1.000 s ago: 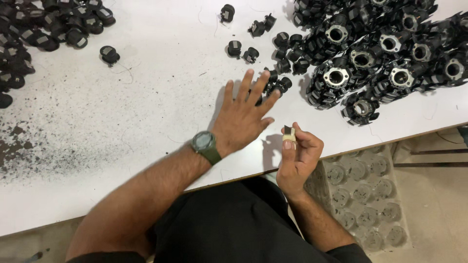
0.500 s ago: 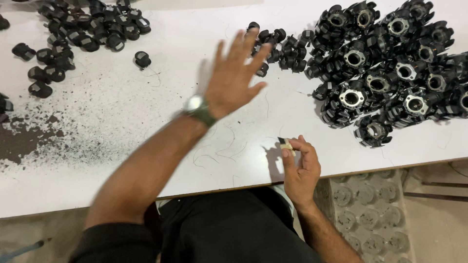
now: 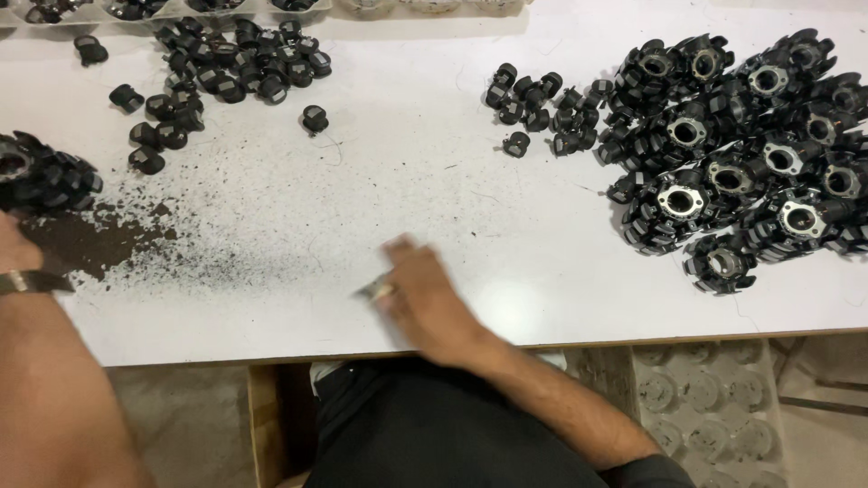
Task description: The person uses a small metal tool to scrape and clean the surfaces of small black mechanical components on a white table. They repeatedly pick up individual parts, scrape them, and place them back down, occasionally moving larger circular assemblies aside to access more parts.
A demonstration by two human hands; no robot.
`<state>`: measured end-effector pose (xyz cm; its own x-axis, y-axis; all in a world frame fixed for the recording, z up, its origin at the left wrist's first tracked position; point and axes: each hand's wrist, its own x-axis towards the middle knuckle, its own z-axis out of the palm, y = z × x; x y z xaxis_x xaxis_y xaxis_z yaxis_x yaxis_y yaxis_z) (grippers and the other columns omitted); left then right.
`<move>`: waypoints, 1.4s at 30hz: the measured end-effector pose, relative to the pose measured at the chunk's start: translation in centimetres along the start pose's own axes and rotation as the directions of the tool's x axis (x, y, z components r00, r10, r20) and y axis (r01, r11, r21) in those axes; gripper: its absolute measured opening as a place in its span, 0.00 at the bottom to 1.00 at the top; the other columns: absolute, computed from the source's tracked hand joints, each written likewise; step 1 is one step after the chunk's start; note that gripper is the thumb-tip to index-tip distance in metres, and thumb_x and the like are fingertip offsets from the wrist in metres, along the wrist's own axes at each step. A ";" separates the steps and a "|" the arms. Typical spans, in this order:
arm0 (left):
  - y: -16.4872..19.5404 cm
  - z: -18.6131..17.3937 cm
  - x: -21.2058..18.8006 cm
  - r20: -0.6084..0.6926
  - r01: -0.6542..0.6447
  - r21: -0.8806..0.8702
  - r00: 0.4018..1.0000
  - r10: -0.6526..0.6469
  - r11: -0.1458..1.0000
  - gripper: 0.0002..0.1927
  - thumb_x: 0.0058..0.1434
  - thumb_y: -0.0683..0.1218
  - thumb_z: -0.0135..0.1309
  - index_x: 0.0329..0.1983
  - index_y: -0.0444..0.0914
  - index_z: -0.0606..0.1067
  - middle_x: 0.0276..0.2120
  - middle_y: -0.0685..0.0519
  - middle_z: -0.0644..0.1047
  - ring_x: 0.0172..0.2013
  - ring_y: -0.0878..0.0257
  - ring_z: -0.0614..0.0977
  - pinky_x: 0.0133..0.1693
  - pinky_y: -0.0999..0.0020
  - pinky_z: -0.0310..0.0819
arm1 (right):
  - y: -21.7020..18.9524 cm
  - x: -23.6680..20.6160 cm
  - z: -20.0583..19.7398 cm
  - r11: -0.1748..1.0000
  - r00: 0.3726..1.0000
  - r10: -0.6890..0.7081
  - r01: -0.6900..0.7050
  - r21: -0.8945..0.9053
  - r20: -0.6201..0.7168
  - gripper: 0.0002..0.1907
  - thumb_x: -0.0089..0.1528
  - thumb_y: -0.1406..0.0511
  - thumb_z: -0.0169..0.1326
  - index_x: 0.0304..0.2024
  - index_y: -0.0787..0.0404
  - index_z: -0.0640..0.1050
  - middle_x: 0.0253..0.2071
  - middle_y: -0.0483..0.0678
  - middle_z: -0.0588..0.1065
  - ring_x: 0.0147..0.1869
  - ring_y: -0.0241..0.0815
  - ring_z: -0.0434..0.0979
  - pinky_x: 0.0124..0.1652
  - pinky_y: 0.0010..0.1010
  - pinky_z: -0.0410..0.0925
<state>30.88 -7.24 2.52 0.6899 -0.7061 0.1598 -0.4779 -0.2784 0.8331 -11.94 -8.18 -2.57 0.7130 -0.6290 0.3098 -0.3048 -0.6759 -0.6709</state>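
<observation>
White tray (image 3: pixel 434 7) holds black parts; right hand (image 3: pixel 425 298), blurred, grip state unclear.

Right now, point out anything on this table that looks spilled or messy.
Dark gritty debris is scattered across the white table at its left, thickest near a black part at the left edge and thinning rightward toward the right hand. Nothing else looks spilled.

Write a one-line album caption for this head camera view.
Right hand pinching a small metal piece on a white table between heaps of black plastic parts.
</observation>
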 end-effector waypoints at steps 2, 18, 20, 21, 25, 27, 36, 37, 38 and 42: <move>-0.1 0.1 0.1 0.023 -0.055 -0.125 0.998 0.058 0.991 0.35 0.71 0.63 0.55 0.69 0.34 0.70 0.64 0.40 0.69 0.63 0.48 0.69 0.61 0.52 0.63 | -3.1 -0.4 2.6 0.961 0.948 -0.244 0.209 0.179 0.205 0.08 0.72 0.62 0.48 0.45 0.60 0.73 0.64 0.62 0.71 0.77 0.58 0.63 0.76 0.58 0.54; 7.6 8.9 -11.7 0.301 -0.526 0.520 0.850 0.432 0.673 0.58 0.55 0.74 0.60 0.72 0.28 0.61 0.63 0.28 0.67 0.61 0.38 0.71 0.54 0.43 0.73 | 4.7 -11.5 -6.8 0.836 0.858 0.373 -0.146 0.528 -0.353 0.04 0.71 0.66 0.49 0.44 0.61 0.73 0.51 0.51 0.78 0.54 0.39 0.78 0.53 0.34 0.72; 8.3 10.0 -12.9 0.422 -0.472 0.452 0.861 0.285 0.757 0.53 0.52 0.68 0.63 0.72 0.34 0.61 0.65 0.36 0.65 0.62 0.41 0.71 0.56 0.45 0.73 | 4.8 -12.1 -7.0 0.851 0.847 0.359 -0.125 0.510 -0.392 0.04 0.71 0.67 0.50 0.45 0.62 0.73 0.51 0.51 0.77 0.58 0.39 0.77 0.58 0.33 0.70; 8.5 10.3 -13.2 0.461 -0.513 0.397 0.828 0.318 0.761 0.50 0.53 0.64 0.63 0.73 0.37 0.62 0.66 0.38 0.65 0.63 0.42 0.71 0.57 0.45 0.72 | 4.8 -12.2 -6.9 0.846 0.844 0.369 -0.133 0.515 -0.388 0.04 0.70 0.68 0.50 0.45 0.63 0.73 0.50 0.50 0.77 0.57 0.39 0.77 0.58 0.33 0.70; 9.1 9.1 -12.4 0.597 -0.791 0.235 0.576 0.559 0.564 0.47 0.47 0.58 0.68 0.70 0.45 0.65 0.67 0.38 0.63 0.65 0.38 0.65 0.58 0.45 0.66 | 4.5 -12.0 -6.5 0.858 0.838 0.364 -0.131 0.496 -0.408 0.04 0.69 0.70 0.52 0.46 0.64 0.74 0.50 0.50 0.75 0.59 0.40 0.75 0.60 0.33 0.67; 9.5 8.4 -12.1 0.631 -0.810 0.270 0.557 0.540 0.520 0.49 0.45 0.62 0.70 0.70 0.46 0.65 0.67 0.37 0.62 0.65 0.38 0.65 0.59 0.44 0.65 | 4.5 -11.6 -6.2 0.881 0.833 0.350 -0.137 0.452 -0.430 0.04 0.68 0.71 0.53 0.45 0.64 0.74 0.49 0.50 0.74 0.58 0.40 0.73 0.61 0.33 0.66; 13.5 9.2 -15.9 0.645 -0.677 0.172 0.627 0.438 0.716 0.51 0.48 0.55 0.70 0.71 0.32 0.59 0.57 0.38 0.71 0.57 0.46 0.73 0.56 0.50 0.70 | 4.3 -11.4 -6.0 0.899 0.767 0.389 -0.194 0.394 -0.510 0.10 0.67 0.71 0.54 0.50 0.63 0.70 0.46 0.45 0.72 0.53 0.34 0.73 0.68 0.38 0.63; 13.7 10.0 -17.6 0.676 -0.637 0.139 0.620 0.397 0.758 0.51 0.48 0.55 0.71 0.70 0.32 0.59 0.56 0.38 0.72 0.55 0.48 0.74 0.54 0.51 0.71 | 4.1 -11.3 -5.9 0.870 0.740 0.440 -0.210 0.447 -0.509 0.11 0.66 0.71 0.54 0.50 0.62 0.69 0.46 0.44 0.72 0.53 0.33 0.73 0.64 0.37 0.64; 13.8 11.2 -19.5 0.649 -0.658 0.041 0.589 0.480 0.752 0.50 0.48 0.55 0.71 0.68 0.32 0.60 0.54 0.38 0.73 0.53 0.48 0.75 0.53 0.52 0.72 | 4.0 -11.3 -5.7 0.840 0.710 0.486 -0.218 0.497 -0.510 0.13 0.65 0.71 0.54 0.51 0.61 0.68 0.46 0.44 0.72 0.53 0.32 0.72 0.60 0.37 0.64; 13.2 15.6 -24.4 0.561 -0.664 -0.130 0.564 0.607 0.737 0.48 0.46 0.53 0.71 0.65 0.30 0.61 0.52 0.43 0.75 0.52 0.48 0.75 0.52 0.50 0.70 | 3.2 -10.9 -5.8 0.956 0.792 0.276 -0.169 0.239 -0.544 0.09 0.68 0.71 0.52 0.50 0.62 0.70 0.44 0.46 0.73 0.51 0.37 0.76 0.74 0.48 0.58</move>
<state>-0.75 -3.80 1.32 -0.2059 -0.9319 0.2986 -0.7393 0.3481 0.5764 -24.40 -5.71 -4.16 0.1374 -0.8938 0.4269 -0.2606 -0.4484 -0.8550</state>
